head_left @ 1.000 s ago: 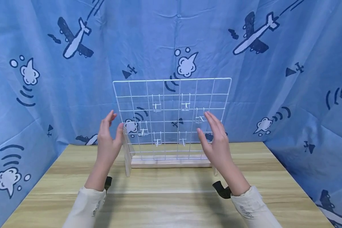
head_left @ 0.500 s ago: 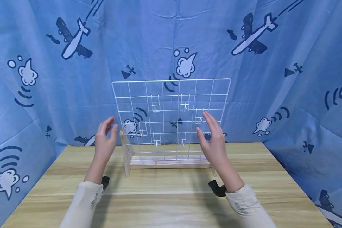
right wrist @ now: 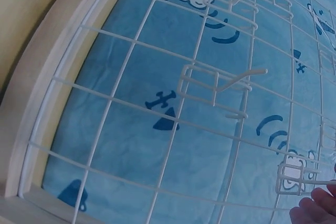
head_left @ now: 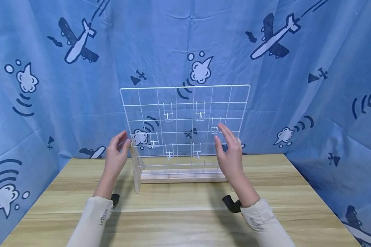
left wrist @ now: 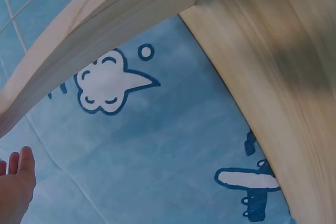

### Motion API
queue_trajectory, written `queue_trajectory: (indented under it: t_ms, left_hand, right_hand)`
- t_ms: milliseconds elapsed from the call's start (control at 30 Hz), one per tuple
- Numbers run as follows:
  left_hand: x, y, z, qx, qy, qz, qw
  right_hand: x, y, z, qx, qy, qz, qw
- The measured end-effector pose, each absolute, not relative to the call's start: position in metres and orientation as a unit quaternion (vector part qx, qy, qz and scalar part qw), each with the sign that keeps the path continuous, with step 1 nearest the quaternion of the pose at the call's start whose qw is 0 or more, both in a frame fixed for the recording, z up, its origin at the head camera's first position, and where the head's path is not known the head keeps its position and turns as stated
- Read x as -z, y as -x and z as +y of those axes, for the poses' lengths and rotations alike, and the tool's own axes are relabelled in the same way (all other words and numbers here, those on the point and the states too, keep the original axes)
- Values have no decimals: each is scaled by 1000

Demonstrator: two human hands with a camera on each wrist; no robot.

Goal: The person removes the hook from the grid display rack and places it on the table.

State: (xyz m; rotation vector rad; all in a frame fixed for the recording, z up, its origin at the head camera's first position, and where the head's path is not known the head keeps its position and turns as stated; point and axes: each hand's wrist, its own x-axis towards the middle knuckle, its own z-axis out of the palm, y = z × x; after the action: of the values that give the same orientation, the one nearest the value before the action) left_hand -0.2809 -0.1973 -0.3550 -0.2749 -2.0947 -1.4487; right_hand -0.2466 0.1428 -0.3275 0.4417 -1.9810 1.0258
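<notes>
A white wire grid panel (head_left: 185, 132) stands upright in a wooden stand (head_left: 185, 176). Several white wire hooks, one of them a hook (head_left: 200, 115) high in the middle, hang on it. My left hand (head_left: 115, 152) is at the panel's left edge, thumb tip right by the top of the wooden side post (head_left: 136, 171); the left wrist view has its fingers (left wrist: 23, 166) below that post (left wrist: 94, 30). In front of the panel's right part is my right hand (head_left: 232, 156), fingers extended and holding nothing. Its fingertips overlap the right-hand hook (head_left: 214, 130); the right post is mostly hidden behind it.
The stand rests on a wood-grain table (head_left: 173, 223). Blue curtains (head_left: 160, 41) printed with planes and clouds close off the back and both sides. A black curved piece (head_left: 232, 204) shows by the right cuff, and a smaller black piece (head_left: 115, 200) by the left.
My left hand first draws back from the post, then comes in toward its top again. The right hand shifts slightly left and down. The hooks stay where they are on the panel.
</notes>
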Motion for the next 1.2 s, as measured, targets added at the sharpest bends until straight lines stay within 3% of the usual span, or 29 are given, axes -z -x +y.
queue_trajectory:
  t_ms: [1200]
  left_hand:
    - [369,288,-198,585,68,-776,228]
  right_hand:
    - [325,263,150,-410,-185,-752,482]
